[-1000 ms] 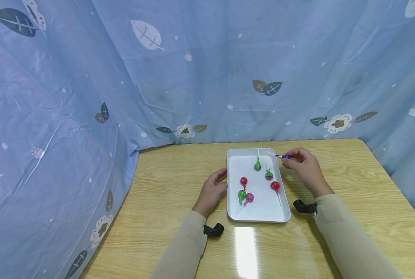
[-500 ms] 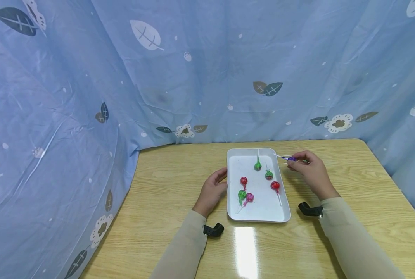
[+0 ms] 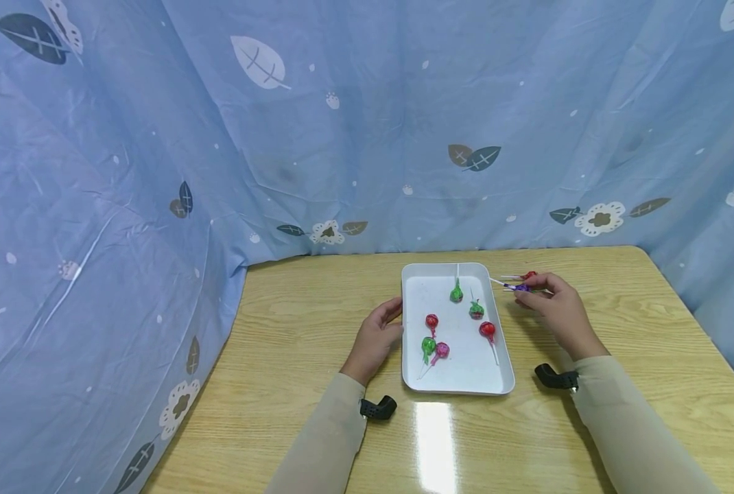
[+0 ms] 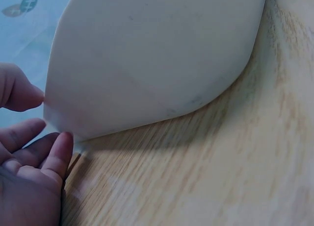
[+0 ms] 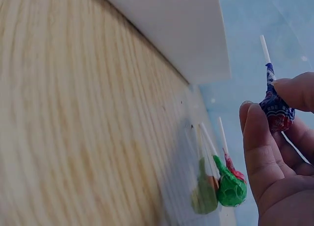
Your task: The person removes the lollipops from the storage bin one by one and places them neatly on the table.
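Right hand (image 3: 560, 310), outstretched, pinches a purple lollipop (image 5: 277, 111) — left hand (image 3: 374, 341), loosely spread, touches the tray (image 3: 468, 370).

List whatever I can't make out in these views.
Head: any lettering on the pink lollipop; too small.
Left wrist: inside of the tray, hidden by its outer wall; left hand, cut off by frame edges.
Right wrist: head of the red lollipop, mostly behind the green lollipop; right hand, cut off by frame edges.
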The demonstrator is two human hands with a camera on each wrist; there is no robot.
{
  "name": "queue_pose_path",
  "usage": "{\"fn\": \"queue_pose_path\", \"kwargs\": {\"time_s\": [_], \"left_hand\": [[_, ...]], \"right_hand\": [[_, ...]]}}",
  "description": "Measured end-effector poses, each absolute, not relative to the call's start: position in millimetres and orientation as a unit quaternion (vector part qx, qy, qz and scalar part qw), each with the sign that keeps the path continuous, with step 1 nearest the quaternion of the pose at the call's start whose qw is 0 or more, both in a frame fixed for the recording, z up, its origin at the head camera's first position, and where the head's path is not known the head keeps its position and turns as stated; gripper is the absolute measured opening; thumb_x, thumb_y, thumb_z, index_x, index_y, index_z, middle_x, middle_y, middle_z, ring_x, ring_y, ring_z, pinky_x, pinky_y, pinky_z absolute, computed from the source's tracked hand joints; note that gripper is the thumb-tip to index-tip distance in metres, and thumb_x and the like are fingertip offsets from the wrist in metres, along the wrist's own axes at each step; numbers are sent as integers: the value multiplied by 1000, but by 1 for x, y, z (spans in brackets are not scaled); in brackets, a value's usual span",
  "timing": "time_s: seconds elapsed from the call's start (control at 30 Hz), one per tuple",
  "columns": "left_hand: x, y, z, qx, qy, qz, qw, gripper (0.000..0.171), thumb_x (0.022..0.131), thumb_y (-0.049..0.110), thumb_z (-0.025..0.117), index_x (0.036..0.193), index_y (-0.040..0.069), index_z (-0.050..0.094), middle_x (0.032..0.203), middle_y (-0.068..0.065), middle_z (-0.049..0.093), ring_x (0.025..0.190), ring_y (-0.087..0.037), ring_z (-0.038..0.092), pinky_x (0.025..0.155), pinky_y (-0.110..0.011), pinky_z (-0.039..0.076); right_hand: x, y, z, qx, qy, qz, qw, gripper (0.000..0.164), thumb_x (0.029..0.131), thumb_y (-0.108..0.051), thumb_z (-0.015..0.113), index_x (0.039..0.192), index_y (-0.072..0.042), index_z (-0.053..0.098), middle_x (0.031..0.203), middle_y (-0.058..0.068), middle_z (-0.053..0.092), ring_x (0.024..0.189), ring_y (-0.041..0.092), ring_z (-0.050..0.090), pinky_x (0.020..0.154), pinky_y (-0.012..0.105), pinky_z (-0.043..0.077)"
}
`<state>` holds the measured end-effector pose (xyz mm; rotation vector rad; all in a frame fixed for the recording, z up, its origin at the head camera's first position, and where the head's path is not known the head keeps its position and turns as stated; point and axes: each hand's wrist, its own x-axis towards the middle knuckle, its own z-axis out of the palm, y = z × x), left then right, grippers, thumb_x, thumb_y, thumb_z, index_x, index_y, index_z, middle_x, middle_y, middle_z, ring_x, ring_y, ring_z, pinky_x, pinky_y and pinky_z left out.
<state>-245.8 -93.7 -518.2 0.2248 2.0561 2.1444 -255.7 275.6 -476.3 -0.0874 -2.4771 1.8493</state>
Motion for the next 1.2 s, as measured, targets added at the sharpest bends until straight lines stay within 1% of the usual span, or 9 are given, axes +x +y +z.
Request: {"fn": "queue_pose_path", "kwargs": {"time_s": [0.2, 0.3, 0.43, 0.6, 0.73, 0.83, 1.0, 1.1, 1.2], "left_hand": [[-245, -93, -518, 75, 690, 716, 79, 59, 100, -1, 61, 159, 2, 53, 157, -14, 56, 143, -28, 55, 113, -37, 50], [-245, -93, -518, 75, 689, 716, 80, 59, 101, -1, 62, 159, 3, 53, 157, -14, 56, 143, -28, 54, 113, -37, 50], [-246, -94, -518, 78, 689, 716, 79, 59, 101, 0, 62, 159, 2, 52, 157, -15, 56, 143, -29, 55, 113, -37, 50], [-246, -94, -518, 79, 689, 716, 81, 59, 101, 1, 62, 159, 2, 52, 158, -15, 56, 141, -29, 57, 112, -36, 51], [-246, -94, -518, 77, 690, 715, 81, 59, 101, 1, 63, 159, 3, 53, 157, -14, 57, 140, -29, 57, 112, -37, 51], [-245, -93, -517, 76, 690, 715, 82, 59, 101, 1, 63, 159, 3, 53, 157, -13, 57, 141, -28, 57, 112, -37, 51], [-245, -92, -517, 73, 691, 715, 78, 59, 100, 1, 63, 158, 4, 54, 156, -12, 57, 141, -26, 56, 112, -36, 51], [-245, -92, -518, 72, 689, 717, 75, 59, 100, 0, 63, 158, 3, 54, 156, -14, 57, 140, -28, 57, 112, -36, 51], [-245, -93, -519, 73, 689, 717, 74, 59, 100, 0, 63, 158, 3, 54, 156, -14, 57, 140, -28, 57, 112, -36, 51]], "right_hand": [[-251, 281, -479, -34, -821, 569, 40, 38, 107, -19, 73, 132, 6, 59, 125, 18, 59, 93, 4, 71, 83, 22, 62], [-250, 284, -481, -35, -828, 558, 42, 38, 107, -21, 73, 131, 5, 60, 123, 17, 59, 92, 5, 71, 80, 20, 61], [-249, 287, -482, -37, -834, 549, 45, 39, 107, -23, 74, 132, 4, 61, 126, 17, 59, 92, 4, 70, 76, 19, 60], [-248, 293, -485, -46, -850, 523, 47, 44, 107, -30, 74, 133, 3, 62, 130, 19, 59, 92, 4, 66, 73, 16, 54], [-248, 297, -488, -53, -860, 506, 41, 49, 107, -34, 74, 136, 3, 62, 133, 21, 59, 96, 6, 61, 74, 13, 51], [-248, 299, -490, -54, -858, 510, 38, 49, 107, -31, 74, 138, 5, 62, 133, 22, 59, 97, 7, 60, 76, 12, 53], [-249, 302, -494, -48, -850, 523, 39, 46, 108, -23, 73, 139, 9, 62, 130, 23, 61, 95, 3, 61, 75, 16, 59], [-250, 304, -496, -50, -852, 520, 38, 47, 108, -22, 71, 141, 10, 61, 130, 24, 61, 95, 3, 60, 75, 16, 59], [-251, 307, -497, -58, -852, 520, 32, 50, 109, -24, 70, 144, 11, 57, 131, 24, 59, 98, 7, 59, 75, 15, 58]]}}
